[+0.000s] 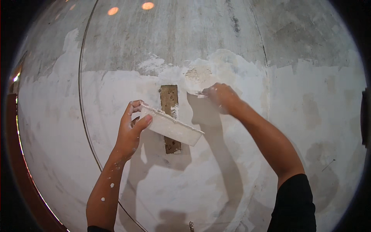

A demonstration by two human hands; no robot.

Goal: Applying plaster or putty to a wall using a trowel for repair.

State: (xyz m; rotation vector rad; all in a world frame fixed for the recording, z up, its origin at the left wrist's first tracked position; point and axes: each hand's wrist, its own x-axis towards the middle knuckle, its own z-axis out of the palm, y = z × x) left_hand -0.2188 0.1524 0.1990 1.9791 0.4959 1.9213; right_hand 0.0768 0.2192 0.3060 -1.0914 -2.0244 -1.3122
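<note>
My left hand grips the end of a white mud pan, thumb on its near side and fingers over the rim. The pan slants down to the right, its rim crusted with plaster. Up and to the right, my right hand is closed round a putty knife held against the wall. Most of that tool is hidden by the fingers; only a plaster-coated bit shows. Just above it lies a rough, beige plaster patch. White spatters dot my left forearm.
Behind the pan, a narrow upright recess with a rough brown bottom is cut into the wall. White plaster covers the lower wall; bare grey concrete lies above. A dark cable curves down the left side. A reddish-brown frame stands at far left.
</note>
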